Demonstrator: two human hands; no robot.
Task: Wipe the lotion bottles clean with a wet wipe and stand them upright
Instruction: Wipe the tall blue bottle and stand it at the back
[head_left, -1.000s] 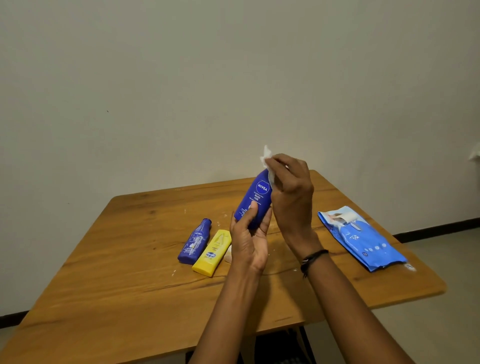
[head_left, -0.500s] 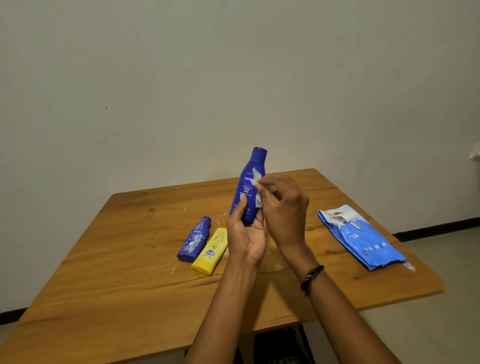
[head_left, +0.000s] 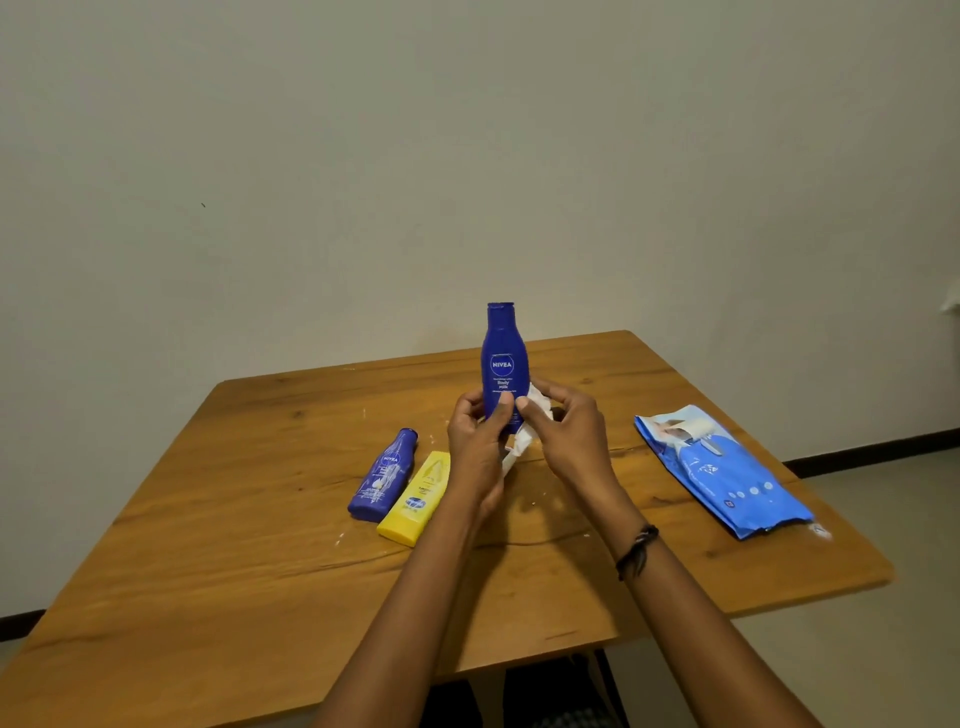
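Blue bottle (head_left: 503, 364) gripped, left hand (head_left: 475, 449); right hand (head_left: 571, 436) pinches wipe (head_left: 519, 448); two bottles (head_left: 383, 475) (head_left: 416, 499) lying.

Blue bottle (head_left: 503, 364), yellow tube (head_left: 415, 500), white wipe (head_left: 522, 441)

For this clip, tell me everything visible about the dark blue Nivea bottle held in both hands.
The Nivea Body Milk bottle is dark blue, glossy plastic by its look, with a narrow neck, a blue cap and white lettering facing the camera. It is upright over the wooden table. The left hand grips its lower body, thumb across the front; the right hand holds a white wet wipe against its lower right side. Its base is hidden, so contact with the table cannot be told.
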